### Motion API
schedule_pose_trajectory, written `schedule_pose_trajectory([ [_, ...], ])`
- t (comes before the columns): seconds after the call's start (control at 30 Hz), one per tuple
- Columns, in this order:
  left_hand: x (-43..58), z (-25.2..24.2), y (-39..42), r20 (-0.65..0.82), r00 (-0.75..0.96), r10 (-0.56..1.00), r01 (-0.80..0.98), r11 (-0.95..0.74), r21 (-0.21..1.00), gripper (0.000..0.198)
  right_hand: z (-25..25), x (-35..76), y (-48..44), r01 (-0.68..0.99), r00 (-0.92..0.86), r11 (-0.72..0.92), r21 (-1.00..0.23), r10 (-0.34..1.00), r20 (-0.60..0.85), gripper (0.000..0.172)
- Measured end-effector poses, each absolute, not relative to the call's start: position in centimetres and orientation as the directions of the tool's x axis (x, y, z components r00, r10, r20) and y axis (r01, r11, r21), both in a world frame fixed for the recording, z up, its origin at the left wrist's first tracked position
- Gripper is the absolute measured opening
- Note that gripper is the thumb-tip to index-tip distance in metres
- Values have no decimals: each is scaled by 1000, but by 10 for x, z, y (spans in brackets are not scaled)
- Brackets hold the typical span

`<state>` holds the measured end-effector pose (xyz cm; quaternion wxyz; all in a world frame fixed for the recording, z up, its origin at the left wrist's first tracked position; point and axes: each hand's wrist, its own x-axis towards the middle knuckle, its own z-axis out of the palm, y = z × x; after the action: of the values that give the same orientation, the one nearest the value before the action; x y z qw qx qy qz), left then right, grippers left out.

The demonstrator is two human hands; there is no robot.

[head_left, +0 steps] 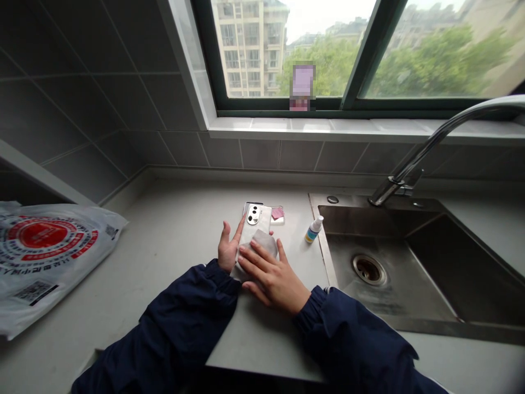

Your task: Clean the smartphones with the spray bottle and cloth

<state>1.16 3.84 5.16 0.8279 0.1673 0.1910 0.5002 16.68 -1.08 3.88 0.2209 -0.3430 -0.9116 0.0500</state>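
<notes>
A white smartphone (261,216) is tilted up off the counter, its back with the round camera lenses facing me. My left hand (228,249) holds the phone from the left and below, thumb spread away and index finger along its edge. A fingertip shows at the phone's right edge. My right hand (273,276) presses a grey cloth (266,241) against the lower part of the phone's back, fingers laid flat over it. Behind the phone lie a dark-edged flat object (247,206), mostly hidden, and a clear flat case with a pink piece (278,213) on it.
A small spray bottle (314,229) with a white cap stands by the edge of the steel sink (394,295). The chrome faucet (426,148) arches over it. A printed plastic bag (49,257) lies on the counter (164,235) at left. A window is ahead.
</notes>
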Motion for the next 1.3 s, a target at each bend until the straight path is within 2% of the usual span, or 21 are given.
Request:
schedule_pose_trajectory([
  [0.2,16,52,37,-159,366,917,-784,395,479,78,36,167,-9,694,-584,678,-243,728,360,54],
  [0.33,17,47,35,-141,407,902,-746,418,519,76,34,167,-8,774,-492,591,-227,787,371,58],
  [0.6,20,33,38,43,526,849,-734,428,527,76,31,168,-4,863,-360,458,-212,854,376,65],
  [0.73,20,32,37,89,579,811,-700,438,565,79,30,170,-1,886,-293,399,-236,877,382,68],
  [1.03,15,34,31,13,636,771,-565,455,688,79,30,175,3,888,-190,338,-311,887,421,72],
  [1.3,12,34,32,5,694,720,-494,471,731,79,31,179,6,872,-208,372,-319,871,446,67],
])
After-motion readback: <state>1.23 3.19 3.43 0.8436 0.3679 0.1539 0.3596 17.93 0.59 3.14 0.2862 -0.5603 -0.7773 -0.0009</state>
